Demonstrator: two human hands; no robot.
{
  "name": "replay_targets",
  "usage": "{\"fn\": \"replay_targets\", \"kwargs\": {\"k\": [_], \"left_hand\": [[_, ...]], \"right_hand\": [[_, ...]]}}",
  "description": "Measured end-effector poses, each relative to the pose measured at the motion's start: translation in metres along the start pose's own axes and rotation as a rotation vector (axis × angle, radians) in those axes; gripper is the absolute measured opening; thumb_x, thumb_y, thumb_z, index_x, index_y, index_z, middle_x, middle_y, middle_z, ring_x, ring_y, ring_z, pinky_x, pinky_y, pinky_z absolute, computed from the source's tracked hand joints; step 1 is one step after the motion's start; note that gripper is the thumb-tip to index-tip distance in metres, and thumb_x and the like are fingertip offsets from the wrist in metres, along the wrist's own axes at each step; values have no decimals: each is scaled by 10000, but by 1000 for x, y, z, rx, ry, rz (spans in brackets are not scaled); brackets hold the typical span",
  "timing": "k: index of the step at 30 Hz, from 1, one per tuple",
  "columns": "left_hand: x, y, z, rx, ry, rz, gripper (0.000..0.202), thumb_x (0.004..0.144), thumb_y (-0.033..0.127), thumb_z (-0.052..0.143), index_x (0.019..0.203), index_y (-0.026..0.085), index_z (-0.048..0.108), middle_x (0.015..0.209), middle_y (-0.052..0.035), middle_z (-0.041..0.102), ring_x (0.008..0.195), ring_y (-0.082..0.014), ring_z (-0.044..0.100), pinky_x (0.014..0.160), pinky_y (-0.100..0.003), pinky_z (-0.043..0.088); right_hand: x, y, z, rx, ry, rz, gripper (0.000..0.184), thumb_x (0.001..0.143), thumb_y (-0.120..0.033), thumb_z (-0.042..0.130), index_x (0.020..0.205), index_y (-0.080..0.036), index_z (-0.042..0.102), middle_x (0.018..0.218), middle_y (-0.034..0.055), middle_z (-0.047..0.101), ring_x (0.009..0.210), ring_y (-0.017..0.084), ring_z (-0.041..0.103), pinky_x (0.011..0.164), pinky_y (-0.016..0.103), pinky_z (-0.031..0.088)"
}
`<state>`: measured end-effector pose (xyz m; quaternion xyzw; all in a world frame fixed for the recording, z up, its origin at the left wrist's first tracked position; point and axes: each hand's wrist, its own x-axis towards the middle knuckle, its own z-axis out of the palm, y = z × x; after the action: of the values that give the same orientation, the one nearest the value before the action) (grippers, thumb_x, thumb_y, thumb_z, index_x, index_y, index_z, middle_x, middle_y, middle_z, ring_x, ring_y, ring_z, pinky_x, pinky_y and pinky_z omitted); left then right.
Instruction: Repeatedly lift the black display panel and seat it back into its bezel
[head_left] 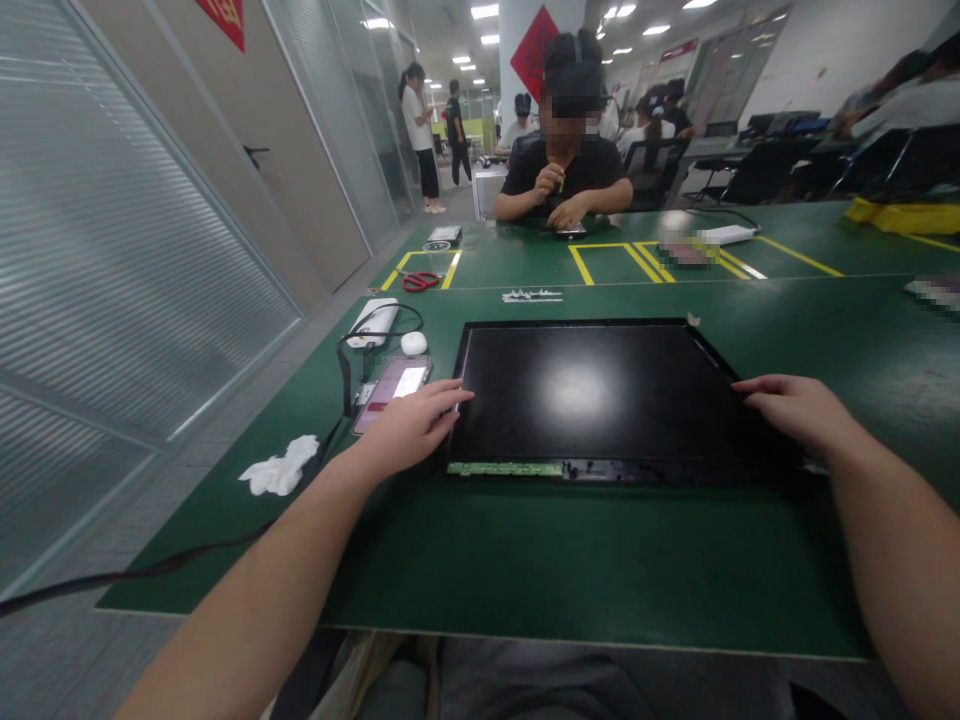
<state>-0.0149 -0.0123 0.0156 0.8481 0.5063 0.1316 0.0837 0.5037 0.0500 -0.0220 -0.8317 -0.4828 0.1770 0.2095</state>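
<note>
A black flat screen panel (592, 395) lies face up on the green table (585, 560), with a narrow green circuit strip (504, 468) along its near edge. My left hand (409, 425) rests at the panel's left edge, fingers stretched out and touching it. At the panel's right edge my right hand (799, 410) lies flat, fingers extended onto the frame. Neither hand holds anything.
A phone (391, 390) with a lit screen, a white round object (413, 343), a white charger block (373, 322) with a black cable and a crumpled tissue (281, 470) lie left of the panel. Red scissors (418, 282) sit farther back. A person (566, 175) works across the table.
</note>
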Motion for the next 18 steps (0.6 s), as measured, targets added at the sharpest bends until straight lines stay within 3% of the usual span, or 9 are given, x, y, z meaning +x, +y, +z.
{"fn": "replay_targets", "kwargs": {"k": [9,16,18], "left_hand": [[0,3,6,72,5,-65,437,955,247,447,1345,188,636,1489,-137,554,1270,-314,615,1058,-491,508],[1,7,10,109,-19,-13,408,955,210,446,1284,189,686,1459,-144,576,1254,-319,618,1051,-499,510],[1,7,12,111,-7,1,407,951,199,447,1273,186,695,1465,-150,567,1243,-320,622,1055,-503,505]], "right_hand": [[14,11,3,-119,-3,-83,313,708,-289,620,963,-230,792,901,71,740,778,211,633,731,325,467],[10,5,2,-198,-8,-126,298,739,-291,606,977,-219,772,871,81,721,749,212,644,707,336,484],[6,2,3,-231,8,-162,308,745,-274,598,991,-192,765,917,115,709,831,235,660,761,351,502]]}}
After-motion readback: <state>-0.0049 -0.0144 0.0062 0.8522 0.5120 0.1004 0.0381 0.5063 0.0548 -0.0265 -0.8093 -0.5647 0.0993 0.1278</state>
